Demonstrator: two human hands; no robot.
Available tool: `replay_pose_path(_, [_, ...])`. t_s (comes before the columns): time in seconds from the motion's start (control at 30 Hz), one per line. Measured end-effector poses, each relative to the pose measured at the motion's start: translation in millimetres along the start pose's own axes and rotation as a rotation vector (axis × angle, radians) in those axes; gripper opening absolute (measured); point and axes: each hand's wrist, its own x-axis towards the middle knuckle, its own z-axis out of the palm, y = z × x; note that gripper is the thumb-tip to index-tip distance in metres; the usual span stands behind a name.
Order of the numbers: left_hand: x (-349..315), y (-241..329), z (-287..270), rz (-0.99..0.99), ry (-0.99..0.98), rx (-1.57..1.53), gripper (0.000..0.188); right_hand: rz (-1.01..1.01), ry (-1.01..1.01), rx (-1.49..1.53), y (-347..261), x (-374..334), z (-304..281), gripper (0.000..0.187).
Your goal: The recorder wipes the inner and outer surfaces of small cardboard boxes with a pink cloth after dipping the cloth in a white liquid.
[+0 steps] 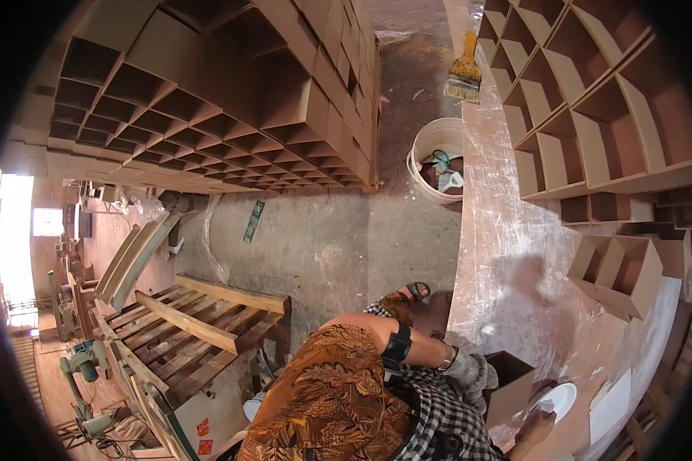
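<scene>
My left hand (467,370), in a grey knitted glove, is closed on the near side of a small open-topped brown board box (514,390) on the work table. A black band sits on the left forearm. My right hand (536,432) is low in the view, beyond the box, beside a round white dish (559,399). Its fingers are dark and partly hidden, so I cannot make out whether they hold anything. The box's inside is in shadow.
Divided board boxes (619,269) and a tall compartment stack (584,100) stand on the table (507,276). A wide brush (464,73) lies at its edge, above a white bucket (420,165). Another large compartment stack (284,146), a wooden pallet (207,323) and a green strip (254,221) are leftward.
</scene>
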Motion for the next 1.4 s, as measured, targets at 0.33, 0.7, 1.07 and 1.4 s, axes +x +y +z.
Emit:
replay_pose_path(0.33, [-10.1, 21.3, -6.7, -0.026, 0.083, -0.145, 0.064, 0.231, 0.11, 0.493, 17.1, -4.7, 3.4, 0.043])
replay_pose_path(0.7, [-19.8, 55.0, -44.9, 0.072, 0.367, -1.03, 0.047, 0.185, -0.019, 0.538, 69.2, -28.7, -19.0, 0.033])
replay_pose_path(1.07, [-0.2, 0.2, -32.4, -0.273, 0.181, -1.487, 0.044, 0.265, 0.149, 2.05, 10.7, -64.4, 11.1, 0.036])
replay_pose_path(1.4, [-11.7, -19.2, -33.8, -0.408, 0.326, -1.464, 0.049, 0.122, 0.075, 2.026, -2.6, -86.7, -1.4, 0.043])
